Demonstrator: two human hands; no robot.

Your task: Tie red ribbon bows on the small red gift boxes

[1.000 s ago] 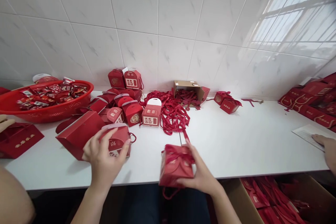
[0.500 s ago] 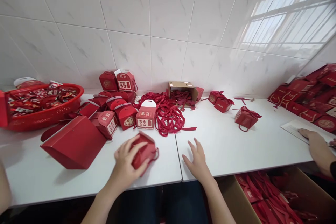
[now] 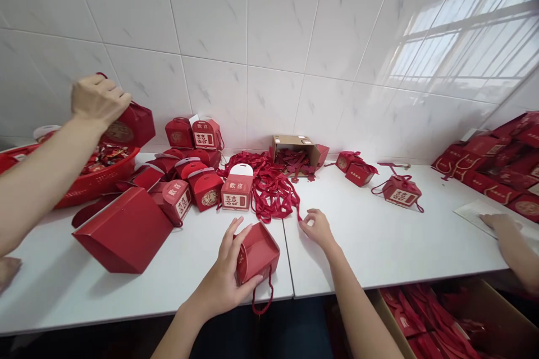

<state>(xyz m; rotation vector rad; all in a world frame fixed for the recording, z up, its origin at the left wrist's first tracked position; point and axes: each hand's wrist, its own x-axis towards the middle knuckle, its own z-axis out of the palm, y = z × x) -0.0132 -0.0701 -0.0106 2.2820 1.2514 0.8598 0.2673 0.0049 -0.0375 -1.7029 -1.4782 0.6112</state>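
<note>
Red glossy card box [image 3: 263,242] near the front edge of the white worktop [image 3: 362,252] sits gripped by the left hand [image 3: 219,287], fingers spread around it, while the right hand [image 3: 321,231] pinches a crimson fabric ribbon [image 3: 298,208] beside the tangled ribbon heap [image 3: 272,193], where separating one strand seems to call for a light pull.

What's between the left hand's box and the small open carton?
Tangled red ribbon, then white tabletop nearer the box, in the head view; the right hand touches a trailing strand.
</note>
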